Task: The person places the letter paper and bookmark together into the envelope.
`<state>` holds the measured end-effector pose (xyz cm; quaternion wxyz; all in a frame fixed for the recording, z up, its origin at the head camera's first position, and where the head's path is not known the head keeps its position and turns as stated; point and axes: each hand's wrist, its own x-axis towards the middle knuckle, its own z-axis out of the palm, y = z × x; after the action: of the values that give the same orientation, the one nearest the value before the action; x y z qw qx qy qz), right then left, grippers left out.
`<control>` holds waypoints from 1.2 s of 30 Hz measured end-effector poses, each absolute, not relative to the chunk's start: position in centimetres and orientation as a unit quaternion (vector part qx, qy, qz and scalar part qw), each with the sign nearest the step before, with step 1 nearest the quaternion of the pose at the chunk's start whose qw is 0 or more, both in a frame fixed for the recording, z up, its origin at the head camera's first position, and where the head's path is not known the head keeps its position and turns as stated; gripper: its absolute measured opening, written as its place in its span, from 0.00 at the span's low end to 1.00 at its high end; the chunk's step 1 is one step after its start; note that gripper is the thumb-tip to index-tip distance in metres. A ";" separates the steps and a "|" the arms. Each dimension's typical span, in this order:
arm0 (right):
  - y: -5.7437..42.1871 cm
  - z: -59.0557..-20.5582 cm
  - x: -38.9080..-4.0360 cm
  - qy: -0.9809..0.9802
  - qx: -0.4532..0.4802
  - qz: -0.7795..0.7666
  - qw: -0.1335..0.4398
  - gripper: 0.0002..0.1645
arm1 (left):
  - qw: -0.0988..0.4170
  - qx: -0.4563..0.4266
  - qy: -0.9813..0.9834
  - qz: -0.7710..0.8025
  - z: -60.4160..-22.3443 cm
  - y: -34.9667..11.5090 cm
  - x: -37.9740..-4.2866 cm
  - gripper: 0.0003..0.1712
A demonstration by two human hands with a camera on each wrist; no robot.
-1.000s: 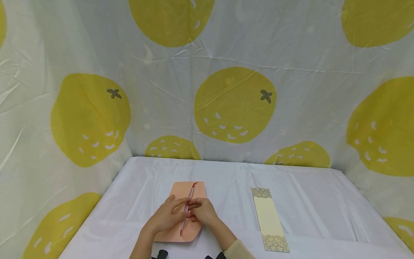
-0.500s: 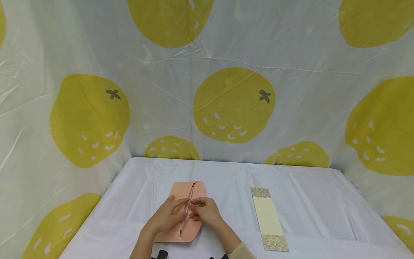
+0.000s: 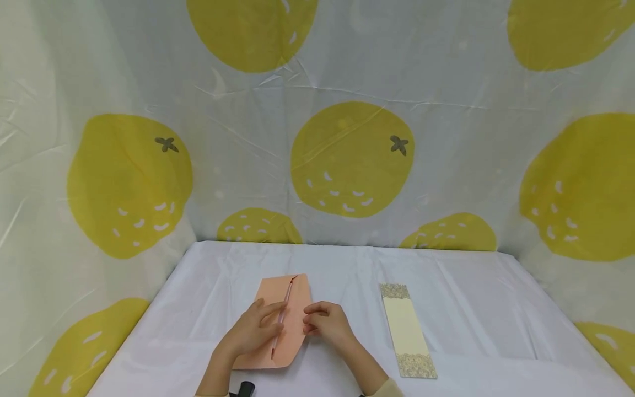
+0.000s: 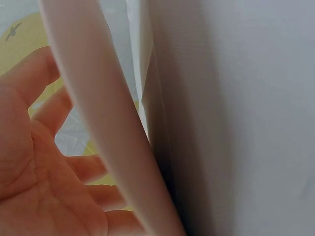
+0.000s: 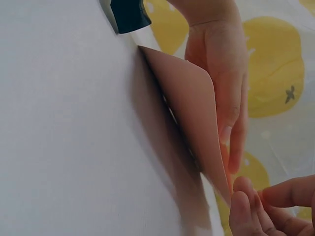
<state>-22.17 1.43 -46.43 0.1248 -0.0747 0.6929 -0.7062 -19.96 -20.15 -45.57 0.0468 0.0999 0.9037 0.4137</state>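
Peach paper envelope (image 3: 295, 312) lay on the white cloth-covered table (image 3: 466, 309), partly beneath my left hand (image 3: 252, 332); a narrow pale strip (image 3: 288, 293) with reddish ends ran lengthwise down the envelope's middle, just beside my left fingertips. The left hand rested across the envelope's left half, its fingers spread and loosely bent, with no grip on anything; my right hand (image 3: 328, 325) was at the envelope's right edge, fingers bent, thumb and forefinger brought close together, though I could not tell whether they had hold of the paper or only stood just beside it. A long cream card (image 3: 407, 326) with ornate patterned ends lay to the right of the envelope, well apart from it; a black cylinder (image 3: 246, 389) showed on the envelope's near side; beyond the envelope hung a pale curtain (image 3: 238, 149) printed with yellow lemons.
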 end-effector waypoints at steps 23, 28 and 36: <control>10.1 -45.6 -21.0 0.762 -0.019 -0.643 0.079 0.13 | 0.055 0.095 0.901 0.421 -45.8 -20.2 -20.1 0.27; 12.3 -46.1 -21.0 0.780 0.002 -0.623 0.058 0.12 | 0.059 0.094 0.901 0.420 -45.8 -20.1 -20.0 0.27; 15.3 -45.9 -20.8 0.799 0.026 -0.600 0.046 0.12 | 0.054 0.099 0.904 0.413 -45.8 -20.2 -20.0 0.27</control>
<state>-20.80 15.28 -45.89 0.0460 0.0260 0.7986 -0.5995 -19.98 -20.22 -45.77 0.0537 0.0988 0.9040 0.4126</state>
